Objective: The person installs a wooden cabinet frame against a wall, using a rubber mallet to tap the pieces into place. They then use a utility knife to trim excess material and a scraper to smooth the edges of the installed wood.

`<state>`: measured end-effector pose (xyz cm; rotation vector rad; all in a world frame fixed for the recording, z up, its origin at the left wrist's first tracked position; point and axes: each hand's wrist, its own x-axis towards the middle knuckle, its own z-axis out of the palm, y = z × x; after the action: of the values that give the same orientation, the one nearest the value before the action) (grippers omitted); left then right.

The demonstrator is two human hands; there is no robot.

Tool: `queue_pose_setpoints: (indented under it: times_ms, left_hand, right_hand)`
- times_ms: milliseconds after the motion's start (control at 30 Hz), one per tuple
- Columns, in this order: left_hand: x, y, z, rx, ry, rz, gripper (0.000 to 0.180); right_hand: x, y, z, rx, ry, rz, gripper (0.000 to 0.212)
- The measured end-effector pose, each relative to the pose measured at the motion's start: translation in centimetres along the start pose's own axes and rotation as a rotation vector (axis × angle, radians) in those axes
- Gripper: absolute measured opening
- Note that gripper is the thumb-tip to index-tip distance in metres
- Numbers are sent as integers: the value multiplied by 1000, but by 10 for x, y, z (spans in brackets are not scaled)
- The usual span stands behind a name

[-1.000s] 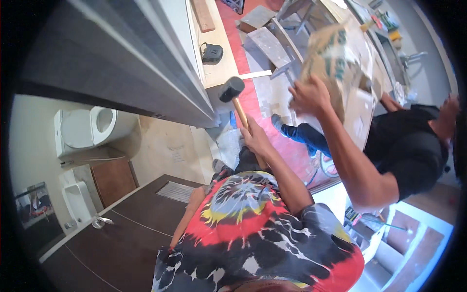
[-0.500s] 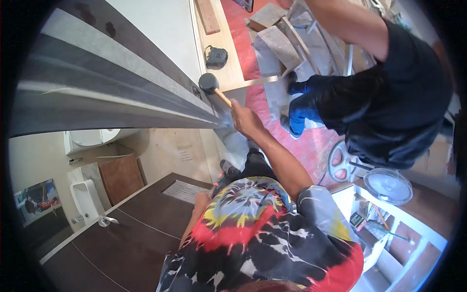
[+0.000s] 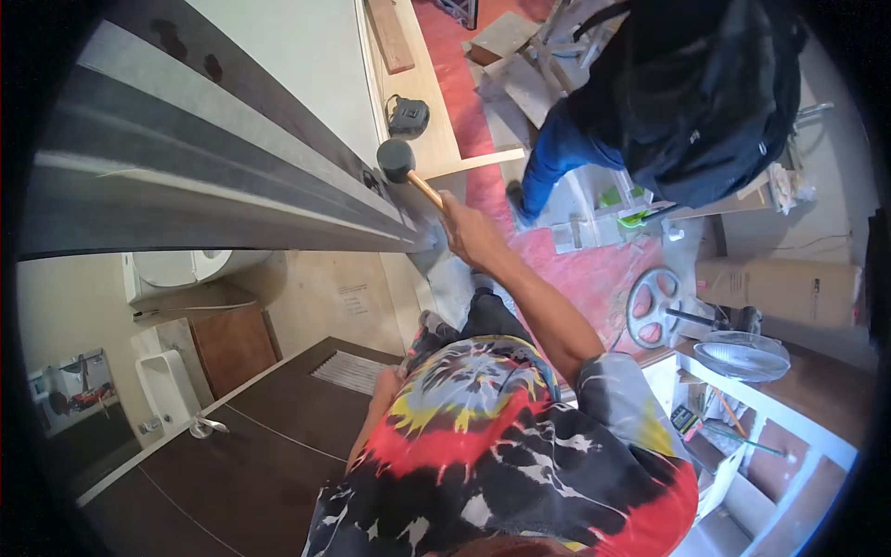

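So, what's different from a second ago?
The mallet moved left, toward the grey frame. The co-worker moved up the picture; the package they carried is out of sight, and the fan now shows. The right fingers still grip the mallet; the tape measure stays on the wooden board.

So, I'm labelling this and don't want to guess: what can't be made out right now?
In the head view:
Left hand: fingers hidden behind the tie-dye shirt, so any grip is unclear.
Mallet: lower handle end, covered by the right hand.
Toilet: partly blocked by the grey frame.
Co-worker: head and hands out of sight, behind their own back or past the upper edge.
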<state>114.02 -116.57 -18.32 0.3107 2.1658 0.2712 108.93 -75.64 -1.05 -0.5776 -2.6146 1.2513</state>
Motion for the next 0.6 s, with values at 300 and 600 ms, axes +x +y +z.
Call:
queue_pose_setpoints:
  times_ms: [300,600]
  left_hand:
    - [3,-14,5,34,2,64,37]
    - [28,-58,44,-2,3,41,44]
  right_hand:
    - [-9,7,21,2,75,108,31]
    - [-8,13,8,-111,151,76,27]
